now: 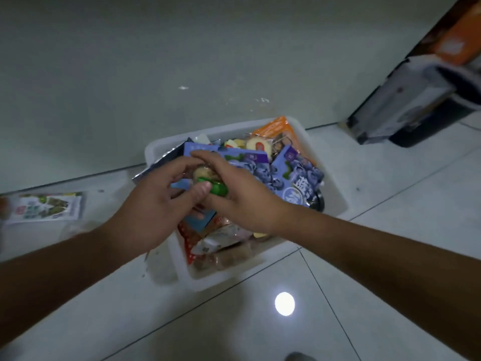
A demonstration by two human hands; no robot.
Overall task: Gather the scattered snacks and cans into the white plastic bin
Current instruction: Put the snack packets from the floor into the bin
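The white plastic bin [330, 183] sits on the tiled floor against the wall, heaped with snack packs: blue blueberry packets [299, 175], an orange packet [278, 128], a red packet [188, 243] and a dark can [317, 201] at its right side. Both hands meet over the bin's middle. My left hand [153, 204] and my right hand [244, 194] together hold a small snack pack with a green part [216, 187] just above the pile. A white and green snack packet [44, 207] lies on the floor to the left of the bin.
A pale wall runs behind the bin. A dark stand or appliance with an orange panel [416, 100] rises at the right, near the bin's far corner. Glossy floor tiles spread in front, with a lamp's reflection [284, 303].
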